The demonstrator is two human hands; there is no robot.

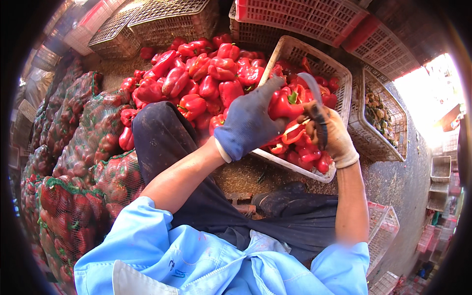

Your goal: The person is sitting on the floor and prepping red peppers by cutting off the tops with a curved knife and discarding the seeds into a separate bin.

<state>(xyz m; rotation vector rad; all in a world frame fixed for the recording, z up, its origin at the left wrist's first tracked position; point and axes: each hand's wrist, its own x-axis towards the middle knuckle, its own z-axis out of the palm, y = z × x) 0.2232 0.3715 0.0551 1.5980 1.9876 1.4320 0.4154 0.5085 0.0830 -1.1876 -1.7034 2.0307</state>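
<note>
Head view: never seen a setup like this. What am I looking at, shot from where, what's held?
No robot here: these are a person's own gloved hands. The single picture comes from a wide fisheye camera on the person's head, looking down, so edges bend and the picture's left is the person's left. The left hand, in a blue glove, holds a red pepper with a green stem. The right hand, in a pale glove, grips a curved knife. Beneath them, a pale crate holds more peppers, some cut open. A pepper pile lies on the ground beyond the knee, with filled mesh sacks at left.
</note>
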